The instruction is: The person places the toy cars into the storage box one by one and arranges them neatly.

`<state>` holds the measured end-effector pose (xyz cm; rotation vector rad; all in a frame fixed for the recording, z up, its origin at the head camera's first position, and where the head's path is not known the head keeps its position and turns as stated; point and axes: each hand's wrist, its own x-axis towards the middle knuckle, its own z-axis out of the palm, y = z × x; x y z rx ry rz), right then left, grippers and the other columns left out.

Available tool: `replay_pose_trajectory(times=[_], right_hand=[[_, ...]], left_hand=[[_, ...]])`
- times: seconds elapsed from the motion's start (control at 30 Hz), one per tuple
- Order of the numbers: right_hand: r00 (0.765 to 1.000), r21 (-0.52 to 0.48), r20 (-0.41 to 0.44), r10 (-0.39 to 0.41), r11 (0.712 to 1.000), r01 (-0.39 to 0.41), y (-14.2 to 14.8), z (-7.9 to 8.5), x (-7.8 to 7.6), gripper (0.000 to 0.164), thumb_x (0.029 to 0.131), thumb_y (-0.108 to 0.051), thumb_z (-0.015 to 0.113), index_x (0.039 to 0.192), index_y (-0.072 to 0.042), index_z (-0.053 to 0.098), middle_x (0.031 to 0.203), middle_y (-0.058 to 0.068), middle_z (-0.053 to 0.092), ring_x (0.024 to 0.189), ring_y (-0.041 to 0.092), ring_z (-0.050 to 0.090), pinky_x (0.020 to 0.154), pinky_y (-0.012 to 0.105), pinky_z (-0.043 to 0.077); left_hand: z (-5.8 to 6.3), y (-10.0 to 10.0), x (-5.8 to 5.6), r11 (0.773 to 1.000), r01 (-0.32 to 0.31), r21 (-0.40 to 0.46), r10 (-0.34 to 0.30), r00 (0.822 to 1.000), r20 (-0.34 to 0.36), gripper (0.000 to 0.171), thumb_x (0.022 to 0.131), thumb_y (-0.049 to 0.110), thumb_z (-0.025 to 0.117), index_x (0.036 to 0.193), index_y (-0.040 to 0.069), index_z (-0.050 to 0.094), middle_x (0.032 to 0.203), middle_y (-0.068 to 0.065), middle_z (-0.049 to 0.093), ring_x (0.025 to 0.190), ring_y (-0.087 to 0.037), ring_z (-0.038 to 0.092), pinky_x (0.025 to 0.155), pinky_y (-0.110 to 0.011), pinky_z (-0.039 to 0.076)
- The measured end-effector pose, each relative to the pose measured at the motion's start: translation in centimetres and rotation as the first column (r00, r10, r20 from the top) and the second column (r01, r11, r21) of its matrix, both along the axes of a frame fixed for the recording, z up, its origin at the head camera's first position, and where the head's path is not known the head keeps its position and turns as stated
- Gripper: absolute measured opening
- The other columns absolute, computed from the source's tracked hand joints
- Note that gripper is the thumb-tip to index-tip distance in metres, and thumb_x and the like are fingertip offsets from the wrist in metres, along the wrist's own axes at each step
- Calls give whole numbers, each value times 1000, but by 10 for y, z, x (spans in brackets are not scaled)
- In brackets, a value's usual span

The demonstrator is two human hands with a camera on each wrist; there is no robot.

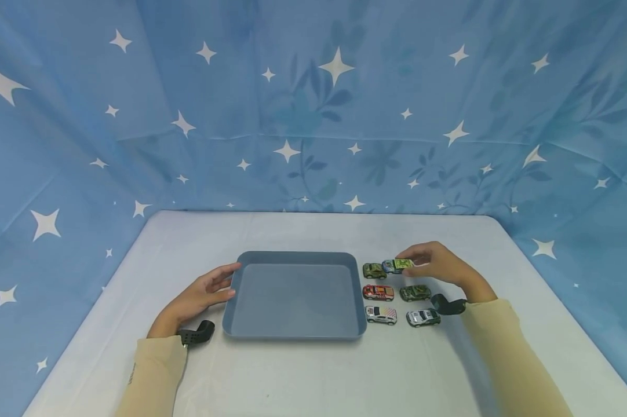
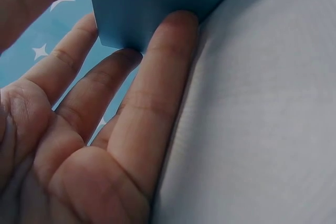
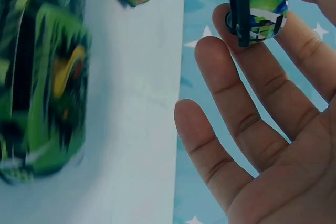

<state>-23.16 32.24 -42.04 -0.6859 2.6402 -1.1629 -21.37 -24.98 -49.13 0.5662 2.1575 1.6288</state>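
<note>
A blue-grey tray point(image 1: 295, 301) lies on the white table. My left hand point(image 1: 201, 295) is at its left side, fingers loosely extended; in the left wrist view the fingertips touch the tray's outer wall point(image 2: 152, 9). To the right of the tray, my right hand point(image 1: 436, 266) pinches a blue and yellow-green toy car point(image 1: 398, 265) between thumb and fingers. In the right wrist view that toy car point(image 3: 260, 14) shows its wheels, held at the fingertips, while the other fingers spread loosely.
Several other toy cars stand in rows beside the tray: an olive camouflage one point(image 1: 374, 270), a red one point(image 1: 378, 292), a white one point(image 1: 381, 315), a dark green one point(image 1: 415, 293) and a silver one point(image 1: 423, 317). A blue starry cloth point(image 1: 313, 116) hangs behind the table.
</note>
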Motion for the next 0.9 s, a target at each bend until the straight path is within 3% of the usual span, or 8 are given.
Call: replay_pose_trajectory(times=[0.23,0.5,0.6,0.9], right_hand=[[999,-12,-49,5,1000,-6,-16,6,4,30,95,-4,83,123,3,78,122,17,77,108,13,72,100,58,59],[999,-54,-39,16,998,-19,-31,7,7,30,95,-3,82,124,3,77,124,19,76,112,35,74,98,59,60],[999,-59,-37,12,998,-14,-36,5,7,30,95,-2,82,124,4,77,122,19,76,110,34,74,97,60,60],[999,-89,-35,33,995,-36,-53,2,7,30,94,-1,82,123,5,77,114,14,78,99,16,74,92,39,62]], left_hand=[[-1,-1,0,1000,-18,-17,18,1000,-1,72,109,18,67,169,1,31,174,-30,25,156,-59,27,119,-63,41],[1,-1,-1,1000,-11,-13,11,1000,-12,73,109,18,68,169,0,31,173,-31,26,155,-59,26,120,-67,37],[0,-1,-1,1000,-11,-11,11,1000,-11,73,109,18,68,169,-1,31,173,-31,25,156,-60,26,121,-68,36],[-2,0,-2,1000,-13,-8,13,1000,1,73,109,18,67,169,-1,30,173,-30,25,156,-59,26,121,-68,37]])
